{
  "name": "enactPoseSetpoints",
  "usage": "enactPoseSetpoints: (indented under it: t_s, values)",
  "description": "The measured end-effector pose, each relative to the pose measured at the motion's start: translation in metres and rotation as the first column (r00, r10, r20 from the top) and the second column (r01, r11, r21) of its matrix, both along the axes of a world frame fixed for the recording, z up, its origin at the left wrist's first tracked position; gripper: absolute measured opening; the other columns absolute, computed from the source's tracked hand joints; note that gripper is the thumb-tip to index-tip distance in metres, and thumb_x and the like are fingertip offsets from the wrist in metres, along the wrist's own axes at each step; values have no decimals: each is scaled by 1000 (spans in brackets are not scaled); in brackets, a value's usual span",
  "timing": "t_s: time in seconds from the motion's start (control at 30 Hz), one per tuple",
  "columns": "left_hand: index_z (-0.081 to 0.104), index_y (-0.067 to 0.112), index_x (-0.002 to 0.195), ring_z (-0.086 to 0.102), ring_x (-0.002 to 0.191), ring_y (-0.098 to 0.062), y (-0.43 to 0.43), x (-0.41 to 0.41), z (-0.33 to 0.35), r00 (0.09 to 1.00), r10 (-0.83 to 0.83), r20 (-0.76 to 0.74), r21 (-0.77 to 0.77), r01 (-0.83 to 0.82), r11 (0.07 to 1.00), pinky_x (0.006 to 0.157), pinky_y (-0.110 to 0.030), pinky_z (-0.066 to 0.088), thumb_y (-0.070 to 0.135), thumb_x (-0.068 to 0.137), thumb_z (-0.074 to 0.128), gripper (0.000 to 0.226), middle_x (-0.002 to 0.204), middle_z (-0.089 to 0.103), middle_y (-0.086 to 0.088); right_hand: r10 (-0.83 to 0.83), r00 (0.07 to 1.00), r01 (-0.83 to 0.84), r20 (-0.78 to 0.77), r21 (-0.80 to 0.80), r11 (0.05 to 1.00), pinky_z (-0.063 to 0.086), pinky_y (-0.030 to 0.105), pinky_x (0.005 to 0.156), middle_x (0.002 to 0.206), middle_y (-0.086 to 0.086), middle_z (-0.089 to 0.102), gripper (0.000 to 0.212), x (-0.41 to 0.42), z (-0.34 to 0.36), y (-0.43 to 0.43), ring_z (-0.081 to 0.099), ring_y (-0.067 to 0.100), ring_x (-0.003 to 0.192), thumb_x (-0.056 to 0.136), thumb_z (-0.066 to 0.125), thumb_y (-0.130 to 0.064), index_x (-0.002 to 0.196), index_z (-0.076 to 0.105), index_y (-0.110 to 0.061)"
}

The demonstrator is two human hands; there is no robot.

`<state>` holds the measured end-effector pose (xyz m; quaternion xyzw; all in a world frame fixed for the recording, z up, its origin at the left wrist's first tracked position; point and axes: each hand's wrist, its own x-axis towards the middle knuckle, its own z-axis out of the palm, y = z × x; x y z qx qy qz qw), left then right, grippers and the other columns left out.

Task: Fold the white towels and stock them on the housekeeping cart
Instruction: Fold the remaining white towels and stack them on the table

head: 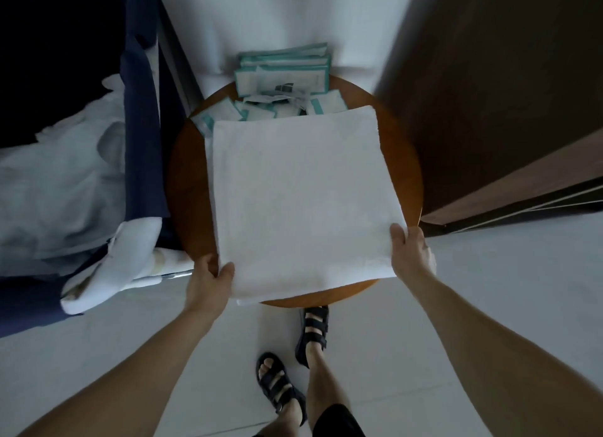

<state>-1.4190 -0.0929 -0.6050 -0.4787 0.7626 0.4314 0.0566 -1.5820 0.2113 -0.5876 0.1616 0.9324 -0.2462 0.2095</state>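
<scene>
We look down on a white towel (300,195), already folded to a broad square, lying flat across a round wooden table (186,175) in the middle of the frame. Our left hand (208,280), at the towel's lower left, pinches the near left corner, thumb on top and fingers tucked underneath. Our right hand (409,250), at the lower right, curls round the near right corner in the same way. The towel's near edge overhangs the table rim a little toward us. At top centre, a heap of teal-and-white packets (280,77) crowds the far side of the table, touching or just beside the towel's far edge; we cannot tell which. At the left of the frame stands a navy fabric bag (140,142) on a frame, which we take for part of the housekeeping cart, with loose white linen (58,182) heaped inside. A dark wooden door (489,110) fills the right side, and our sandalled feet (313,332) show at the bottom on a pale floor. The step in hand looks like the next fold. To do it well, we should raise both corners together at even height, keep the layers pinched so they do not slide apart, lay edge squarely on edge without dragging the cloth into the packets, then smooth it flat.
</scene>
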Motion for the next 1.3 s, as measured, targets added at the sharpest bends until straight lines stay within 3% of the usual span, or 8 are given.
enactPoseSetpoints:
  t_s: [0.13, 0.23, 0.33, 0.63, 0.8, 0.97, 1.17, 1.3]
  values:
    - [56, 17, 114, 56, 82, -16, -6, -10, 5, 992, 101, 77, 197, -114, 974, 64, -29, 48, 47, 69, 58, 55, 100, 61, 0, -91, 994, 93, 54, -29, 995, 45, 56, 102, 134, 11, 49, 65, -7, 3, -5, 51, 37, 121, 94, 44, -61, 139, 39, -14]
    - [56, 17, 112, 61, 86, -22, -7, -17, 9, 981, 145, 132, 312, -180, 933, 59, -31, 53, 46, 79, 66, 45, 105, 62, -3, -97, 984, 97, 148, 3, 995, 47, 55, 100, 136, 11, 43, 77, -14, 11, -7, 48, 37, 122, 88, 54, -63, 144, 37, -13]
    - [56, 9, 111, 59, 82, -23, -10, -23, 13, 979, 108, 172, 239, -148, 960, 56, -27, 47, 42, 86, 70, 43, 107, 61, -7, -113, 970, 112, 213, 19, 994, 52, 49, 89, 136, 11, 42, 84, -26, 18, -9, 48, 36, 121, 84, 61, -64, 145, 38, -11]
    - [63, 13, 107, 61, 80, -24, -19, -26, 23, 958, 104, 268, 408, -211, 888, 60, -28, 45, 49, 80, 74, 46, 101, 68, -7, -222, 928, 215, 298, 57, 975, 47, 48, 101, 138, 12, 36, 110, -38, 13, -14, 42, 33, 127, 69, 72, -75, 148, 30, -10]
    - [62, 8, 107, 56, 75, -24, -16, -29, 28, 963, 125, 239, 347, -204, 915, 48, -22, 40, 45, 82, 74, 46, 100, 65, -10, -196, 938, 212, 285, -26, 977, 48, 39, 72, 101, 5, 55, 89, -37, 18, -9, 55, 27, 95, 69, 74, -72, 125, 48, -9]
    - [65, 10, 95, 47, 54, -18, -22, -33, 46, 958, 124, 259, 499, -243, 832, 38, -19, 30, 38, 80, 79, 35, 79, 63, -9, -76, 961, 151, 268, -272, 950, 54, 44, 91, 99, 2, 63, 64, -44, 36, -13, 61, 29, 100, 77, 78, -59, 115, 55, -12]
    - [70, 16, 94, 72, 75, -20, -27, -35, 68, 915, 371, -157, 707, -158, 689, 60, -34, 55, 17, 80, 70, 14, 90, 75, -3, 40, 997, 5, 73, -536, 844, 57, 37, 76, 92, -8, 76, 52, -62, 77, -3, 72, 20, 90, 61, 82, -64, 97, 69, -29]
    - [70, 12, 100, 74, 82, -22, -6, -12, 37, 907, 415, -68, 799, -200, 567, 62, -35, 58, 15, 77, 71, 23, 98, 75, -7, 10, 991, 59, 136, -490, 870, 57, 44, 88, 102, -4, 74, 47, -57, 39, 19, 70, 23, 98, 71, 83, -57, 104, 68, -27]
